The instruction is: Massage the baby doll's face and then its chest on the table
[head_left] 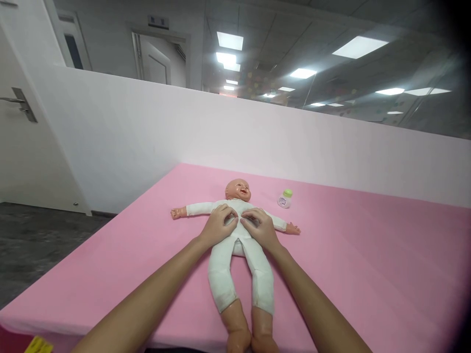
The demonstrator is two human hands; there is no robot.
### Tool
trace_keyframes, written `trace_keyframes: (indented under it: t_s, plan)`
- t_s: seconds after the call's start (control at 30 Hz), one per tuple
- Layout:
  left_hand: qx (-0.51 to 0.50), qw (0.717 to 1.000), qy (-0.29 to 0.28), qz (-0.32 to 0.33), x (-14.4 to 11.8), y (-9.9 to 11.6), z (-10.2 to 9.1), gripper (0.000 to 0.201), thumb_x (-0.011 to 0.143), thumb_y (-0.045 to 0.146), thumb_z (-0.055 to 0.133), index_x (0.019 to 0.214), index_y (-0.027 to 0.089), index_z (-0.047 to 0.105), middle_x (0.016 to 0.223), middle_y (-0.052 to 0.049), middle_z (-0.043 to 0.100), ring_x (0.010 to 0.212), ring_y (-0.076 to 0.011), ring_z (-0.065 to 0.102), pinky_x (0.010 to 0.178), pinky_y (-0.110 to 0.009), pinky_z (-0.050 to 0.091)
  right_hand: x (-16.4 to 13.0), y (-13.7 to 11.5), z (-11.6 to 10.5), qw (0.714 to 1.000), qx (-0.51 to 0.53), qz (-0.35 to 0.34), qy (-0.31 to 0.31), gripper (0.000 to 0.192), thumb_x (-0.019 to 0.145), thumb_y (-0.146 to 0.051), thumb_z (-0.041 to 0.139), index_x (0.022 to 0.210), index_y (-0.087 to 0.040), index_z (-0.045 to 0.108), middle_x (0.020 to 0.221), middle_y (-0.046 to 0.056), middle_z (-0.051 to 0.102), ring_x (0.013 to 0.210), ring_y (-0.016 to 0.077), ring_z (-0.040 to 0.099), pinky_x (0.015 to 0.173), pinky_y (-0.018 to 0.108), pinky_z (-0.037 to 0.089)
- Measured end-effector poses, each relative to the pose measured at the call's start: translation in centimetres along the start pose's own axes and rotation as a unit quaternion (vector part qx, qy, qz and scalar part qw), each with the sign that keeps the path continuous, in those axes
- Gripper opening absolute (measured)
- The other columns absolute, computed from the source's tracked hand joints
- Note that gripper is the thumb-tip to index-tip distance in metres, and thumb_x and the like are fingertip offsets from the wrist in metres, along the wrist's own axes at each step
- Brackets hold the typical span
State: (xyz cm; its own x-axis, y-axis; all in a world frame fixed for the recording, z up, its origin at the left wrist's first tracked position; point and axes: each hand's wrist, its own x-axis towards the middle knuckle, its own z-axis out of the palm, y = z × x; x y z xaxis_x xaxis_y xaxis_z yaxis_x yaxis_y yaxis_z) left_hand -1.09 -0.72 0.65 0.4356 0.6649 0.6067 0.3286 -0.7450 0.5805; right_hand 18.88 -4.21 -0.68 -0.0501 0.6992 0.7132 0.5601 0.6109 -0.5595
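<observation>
A baby doll lies face up on the pink table cover, its arms spread and legs pointing toward me. It has a white cloth body with a hard head, hands and feet. My left hand rests on one side of the doll's chest, fingers curved and the thumb apart from them. On the other side of the chest lies my right hand, curved in the same way. The two thumbs nearly meet over the middle of the torso. Neither hand appears to grip anything, though the undersides of the fingers are hidden.
A small clear bottle with a green cap stands right of the doll's head. The pink cover spreads over the table, which meets a low white partition. At the left are a door and dark floor.
</observation>
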Motion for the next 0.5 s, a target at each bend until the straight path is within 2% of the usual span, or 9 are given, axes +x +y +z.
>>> trace_keyframes:
  t_s: [0.23,0.5]
  plan:
    - [-0.001,1.0,0.0,-0.005,0.02,0.18,-0.13,0.007,0.091,0.02,0.06,0.089,0.021,0.066,0.086,-0.002,0.056,0.084,-0.02,0.054,0.08,-0.036,0.044,0.03,0.39,-0.4,1.0,-0.013,0.017,0.0,0.024,0.088,-0.032,0.074,0.11,-0.026,0.072,0.11,0.007,0.073,0.103,0.0264,0.067,0.091,0.043,0.055]
    - [-0.01,1.0,0.007,-0.002,-0.08,-0.05,0.07,0.009,0.092,0.02,0.06,0.095,0.021,0.068,0.094,-0.004,0.06,0.094,-0.0223,0.058,0.09,-0.04,0.047,-0.11,0.8,-0.26,1.0,-0.007,0.009,-0.011,0.026,0.089,-0.032,0.071,0.114,-0.026,0.072,0.111,0.008,0.069,0.104,0.0266,0.065,0.091,0.044,0.056]
